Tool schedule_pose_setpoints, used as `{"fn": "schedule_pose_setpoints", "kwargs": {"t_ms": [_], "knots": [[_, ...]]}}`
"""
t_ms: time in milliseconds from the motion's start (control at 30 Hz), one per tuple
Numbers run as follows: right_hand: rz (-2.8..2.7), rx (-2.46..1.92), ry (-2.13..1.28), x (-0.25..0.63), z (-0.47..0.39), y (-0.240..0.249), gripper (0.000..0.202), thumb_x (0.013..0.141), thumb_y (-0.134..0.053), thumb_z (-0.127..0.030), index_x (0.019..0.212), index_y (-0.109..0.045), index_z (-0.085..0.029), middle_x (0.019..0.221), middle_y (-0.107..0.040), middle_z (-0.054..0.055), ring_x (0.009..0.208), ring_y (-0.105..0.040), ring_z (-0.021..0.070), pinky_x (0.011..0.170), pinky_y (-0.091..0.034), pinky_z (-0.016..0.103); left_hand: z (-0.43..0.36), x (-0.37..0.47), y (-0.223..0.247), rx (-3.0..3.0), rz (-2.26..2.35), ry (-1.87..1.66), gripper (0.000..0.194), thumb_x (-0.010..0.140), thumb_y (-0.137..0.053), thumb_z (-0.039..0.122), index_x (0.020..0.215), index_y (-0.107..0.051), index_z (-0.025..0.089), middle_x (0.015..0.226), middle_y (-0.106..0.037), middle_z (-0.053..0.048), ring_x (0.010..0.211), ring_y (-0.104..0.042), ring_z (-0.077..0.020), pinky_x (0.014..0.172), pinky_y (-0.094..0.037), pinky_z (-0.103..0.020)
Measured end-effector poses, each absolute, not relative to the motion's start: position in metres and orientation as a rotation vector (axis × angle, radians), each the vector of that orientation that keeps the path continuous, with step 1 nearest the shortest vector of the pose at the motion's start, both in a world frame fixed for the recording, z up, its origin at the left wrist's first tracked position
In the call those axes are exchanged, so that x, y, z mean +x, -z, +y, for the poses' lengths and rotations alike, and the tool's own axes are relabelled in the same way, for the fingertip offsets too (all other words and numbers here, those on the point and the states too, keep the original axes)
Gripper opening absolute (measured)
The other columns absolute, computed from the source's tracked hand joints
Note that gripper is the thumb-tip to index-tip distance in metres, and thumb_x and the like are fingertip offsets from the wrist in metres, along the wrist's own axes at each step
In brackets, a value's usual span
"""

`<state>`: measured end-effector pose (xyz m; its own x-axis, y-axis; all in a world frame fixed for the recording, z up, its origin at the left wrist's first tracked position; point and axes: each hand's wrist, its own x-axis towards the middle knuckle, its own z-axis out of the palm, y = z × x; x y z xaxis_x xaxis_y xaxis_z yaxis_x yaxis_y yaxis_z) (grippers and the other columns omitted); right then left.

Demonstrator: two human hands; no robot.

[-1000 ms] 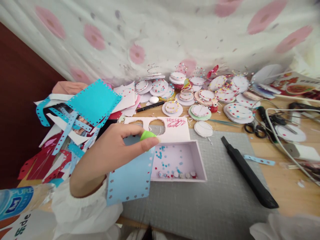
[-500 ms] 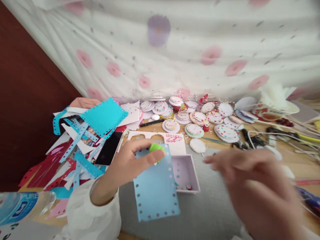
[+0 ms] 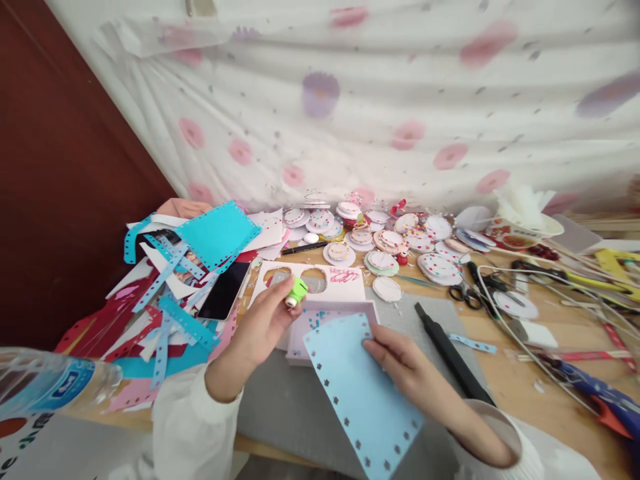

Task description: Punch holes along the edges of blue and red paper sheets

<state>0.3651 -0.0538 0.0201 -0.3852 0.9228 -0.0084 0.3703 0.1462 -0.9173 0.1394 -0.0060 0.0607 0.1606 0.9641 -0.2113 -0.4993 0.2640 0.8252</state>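
Between the thumb and fingers of my left hand (image 3: 263,327) is a small lime-green craft paper punch (image 3: 297,292). My right hand (image 3: 400,360) pinches the right edge of a light blue sheet of paper (image 3: 357,387). Flower-shaped holes run along the sheet's edges, and it hangs tilted towards me. Behind the sheet's upper part stands a shallow pale lilac box (image 3: 371,309) with small blue punched bits in it; the sheet hides part of its inside. A white card with two round cutouts (image 3: 345,277) lies just beyond the box.
Paper scraps (image 3: 165,280) and a phone (image 3: 225,291) lie to the left, near a water bottle (image 3: 55,380). Decorated paper discs (image 3: 383,261) line the back. Scissors (image 3: 465,295), a black stick-like tool (image 3: 453,353), cables and a blue glue gun (image 3: 595,387) are on the right.
My right hand has come in from the right and now grips the blue sheet. The sheet has left my left hand, shifting right and towards me. The punch stays in my left hand.
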Motion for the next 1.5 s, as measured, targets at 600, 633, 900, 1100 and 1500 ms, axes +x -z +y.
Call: {"fn": "schedule_pose_setpoints", "kwargs": {"t_ms": [600,633,900,1100,1500], "knots": [[-2.043,-1.063,-1.339,0.366,0.007,-0.014,0.044,0.095,-0.034,-0.051,0.072,-0.050,-0.017,0.064,-0.046,-0.002,0.056,-0.040,0.0109,0.051,-0.036,0.022,0.023,0.161,-0.018,0.676,0.846,-0.860,0.047,0.086,-0.050,0.051,0.055,-0.049,0.016,0.041,-0.049,0.002,0.034,-0.039,-0.0070,0.038,-0.030,-0.019],[-2.059,-1.044,-1.340,0.365,0.008,-0.012,0.045,0.095,-0.033,-0.051,0.072,-0.050,-0.017,0.063,-0.046,-0.002,0.055,-0.040,0.0108,0.050,-0.035,0.022,0.022,0.160,-0.017,0.676,0.844,-0.836,0.051,0.085,-0.047,0.056,0.054,-0.049,0.016,0.040,-0.046,0.002,0.034,-0.038,-0.0076,0.038,-0.030,-0.020],[-2.116,-1.051,-1.159,0.364,0.001,0.007,0.037,0.099,-0.027,-0.041,0.074,-0.043,-0.020,0.062,-0.044,-0.002,0.052,-0.040,0.0105,0.050,-0.036,0.023,0.019,0.149,-0.010,0.742,0.690,-0.759,0.042,0.073,-0.066,0.055,0.073,-0.057,0.014,0.062,-0.059,-0.002,0.050,-0.051,-0.0119,0.048,-0.037,-0.022],[-2.235,-0.949,-1.038,0.365,0.009,0.002,0.029,0.098,-0.031,-0.034,0.075,-0.041,-0.020,0.063,-0.042,-0.004,0.052,-0.038,0.0096,0.050,-0.032,0.022,0.016,0.151,-0.008,0.837,0.723,-0.915,0.037,0.078,-0.063,0.053,0.082,-0.055,0.017,0.067,-0.051,0.002,0.056,-0.048,-0.0112,0.052,-0.037,-0.022],[-2.449,-1.091,-0.789,0.367,-0.002,-0.032,0.027,0.095,-0.035,-0.026,0.069,-0.041,-0.021,0.050,-0.033,-0.006,0.043,-0.032,0.0096,0.047,-0.020,0.027,0.013,0.148,-0.015,1.161,0.797,-0.861,0.030,0.082,-0.059,0.047,0.083,-0.056,0.017,0.074,-0.045,0.000,0.065,-0.040,-0.0135,0.058,-0.033,-0.024]]}}
